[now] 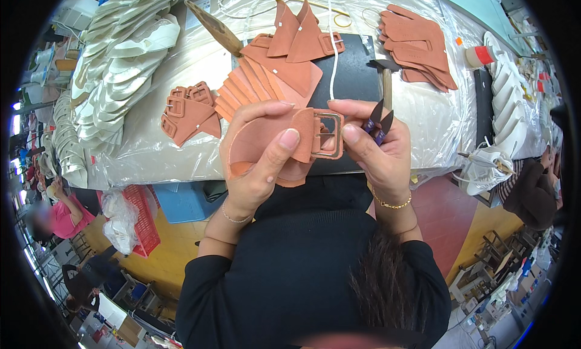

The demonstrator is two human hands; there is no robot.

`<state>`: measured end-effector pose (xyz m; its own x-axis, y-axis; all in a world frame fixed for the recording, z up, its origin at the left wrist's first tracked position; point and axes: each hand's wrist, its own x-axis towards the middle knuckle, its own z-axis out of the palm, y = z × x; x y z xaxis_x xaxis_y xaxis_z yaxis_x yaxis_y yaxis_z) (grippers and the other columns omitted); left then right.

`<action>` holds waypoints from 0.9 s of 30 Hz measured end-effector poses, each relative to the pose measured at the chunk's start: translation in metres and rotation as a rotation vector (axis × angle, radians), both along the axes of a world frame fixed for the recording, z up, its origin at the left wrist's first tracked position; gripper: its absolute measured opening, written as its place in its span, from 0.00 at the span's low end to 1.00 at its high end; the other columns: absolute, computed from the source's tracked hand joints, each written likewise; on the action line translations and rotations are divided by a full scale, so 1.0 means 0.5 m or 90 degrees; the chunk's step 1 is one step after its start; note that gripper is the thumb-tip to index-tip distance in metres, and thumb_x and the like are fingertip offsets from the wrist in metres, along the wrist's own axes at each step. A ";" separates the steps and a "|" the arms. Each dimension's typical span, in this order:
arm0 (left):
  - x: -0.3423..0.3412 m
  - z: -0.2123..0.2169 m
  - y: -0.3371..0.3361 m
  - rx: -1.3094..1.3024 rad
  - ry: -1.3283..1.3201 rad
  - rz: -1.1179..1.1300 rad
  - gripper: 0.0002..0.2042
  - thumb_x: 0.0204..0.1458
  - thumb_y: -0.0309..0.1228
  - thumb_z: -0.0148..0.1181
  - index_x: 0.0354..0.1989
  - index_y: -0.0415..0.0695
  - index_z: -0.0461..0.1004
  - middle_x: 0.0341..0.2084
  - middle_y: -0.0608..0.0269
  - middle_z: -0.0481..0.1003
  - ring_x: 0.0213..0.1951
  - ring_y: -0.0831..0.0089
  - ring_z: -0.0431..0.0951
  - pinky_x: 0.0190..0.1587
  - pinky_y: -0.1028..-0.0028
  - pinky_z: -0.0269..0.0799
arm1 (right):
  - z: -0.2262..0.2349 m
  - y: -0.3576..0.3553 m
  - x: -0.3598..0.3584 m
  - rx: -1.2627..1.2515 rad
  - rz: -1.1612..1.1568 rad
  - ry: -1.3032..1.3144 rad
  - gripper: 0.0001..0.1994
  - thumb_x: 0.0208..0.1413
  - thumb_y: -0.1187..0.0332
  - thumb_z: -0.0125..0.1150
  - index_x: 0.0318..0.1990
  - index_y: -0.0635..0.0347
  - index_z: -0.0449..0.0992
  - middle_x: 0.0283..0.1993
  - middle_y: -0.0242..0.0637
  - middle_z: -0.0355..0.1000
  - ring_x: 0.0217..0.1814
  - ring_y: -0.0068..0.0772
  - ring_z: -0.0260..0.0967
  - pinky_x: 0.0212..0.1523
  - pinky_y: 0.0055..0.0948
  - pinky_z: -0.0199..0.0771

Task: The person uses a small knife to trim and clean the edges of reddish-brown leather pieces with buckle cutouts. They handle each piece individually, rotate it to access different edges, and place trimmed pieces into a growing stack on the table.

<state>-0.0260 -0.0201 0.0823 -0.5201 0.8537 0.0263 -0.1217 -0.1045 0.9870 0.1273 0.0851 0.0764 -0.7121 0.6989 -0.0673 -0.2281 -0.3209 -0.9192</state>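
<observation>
– What do we hold?

– Our left hand point(257, 158) grips one terracotta leather strap piece point(266, 142). The fingers curl round it and the thumb presses on top. It is up in front of our chest, above the near edge of the table point(181, 149).

– And the other hand?

– Our right hand point(375, 149) pinches the square buckle point(327, 134) on that strap with thumb and first finger. The same hand also holds one pair of small thread snips point(378, 124), tucked under the other fingers, tips pointing up.

– How many leather bits can we count on the table?

– We see four groups. One little pile with buckles point(186, 112) lies on the left. One fan of flat strips point(248, 86) lies in the middle. One heap of folded pieces point(296, 37) sits behind it. One stack point(417, 46) lies far right. We cannot count each piece in them.

– Anything else?

– One hammer point(386, 77), one wooden-handled tool point(215, 27), one white cord point(331, 40) and many white shoe parts point(121, 58) in rows on the left, more on the right.

– What is the table like?

– It is covered with clear plastic, with a dark mat point(351, 77) in the middle.

– And the room?

– The floor is yellow and red. A red basket point(145, 219) stands below. Other people sit on both sides.
</observation>
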 end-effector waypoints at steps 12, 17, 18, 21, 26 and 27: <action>0.000 0.000 0.006 -0.023 0.013 -0.006 0.16 0.54 0.30 0.63 0.49 0.37 0.70 0.43 0.58 0.74 0.46 0.74 0.75 0.48 0.75 0.71 | -0.009 0.007 -0.005 -0.046 0.012 -0.007 0.18 0.57 0.66 0.63 0.54 0.62 0.71 0.29 0.29 0.73 0.26 0.10 0.64 0.24 0.12 0.59; 0.000 -0.005 0.013 -0.021 0.028 0.000 0.17 0.54 0.31 0.63 0.49 0.37 0.69 0.42 0.57 0.75 0.45 0.75 0.75 0.49 0.76 0.69 | -0.011 0.007 -0.007 -0.063 -0.009 0.020 0.17 0.58 0.66 0.63 0.52 0.61 0.70 0.29 0.29 0.73 0.23 0.08 0.60 0.22 0.11 0.55; 0.000 -0.005 0.013 -0.030 0.017 -0.003 0.19 0.54 0.31 0.63 0.51 0.37 0.68 0.42 0.58 0.75 0.45 0.75 0.75 0.49 0.76 0.69 | -0.012 0.007 -0.007 -0.061 -0.014 0.016 0.17 0.58 0.67 0.62 0.52 0.61 0.69 0.29 0.30 0.73 0.22 0.08 0.59 0.21 0.11 0.54; 0.004 -0.011 0.018 -0.017 -0.106 0.004 0.26 0.53 0.33 0.63 0.57 0.36 0.62 0.44 0.57 0.74 0.47 0.74 0.74 0.51 0.76 0.68 | -0.017 0.007 -0.009 -0.085 -0.043 0.033 0.14 0.59 0.69 0.59 0.50 0.60 0.68 0.29 0.31 0.73 0.19 0.08 0.56 0.17 0.11 0.50; 0.000 -0.047 0.032 0.054 -0.364 -0.084 0.34 0.52 0.34 0.63 0.64 0.36 0.53 0.52 0.53 0.69 0.53 0.69 0.71 0.53 0.71 0.70 | -0.025 0.018 -0.012 -0.170 -0.122 0.112 0.08 0.63 0.72 0.52 0.48 0.58 0.66 0.30 0.34 0.72 0.11 0.09 0.47 0.14 0.12 0.47; -0.003 -0.053 0.031 0.040 -0.407 -0.111 0.34 0.52 0.34 0.63 0.64 0.36 0.54 0.53 0.53 0.68 0.55 0.68 0.70 0.53 0.70 0.71 | -0.025 0.020 -0.012 -0.140 -0.123 0.117 0.08 0.63 0.72 0.51 0.48 0.58 0.66 0.30 0.34 0.72 0.11 0.09 0.46 0.13 0.13 0.47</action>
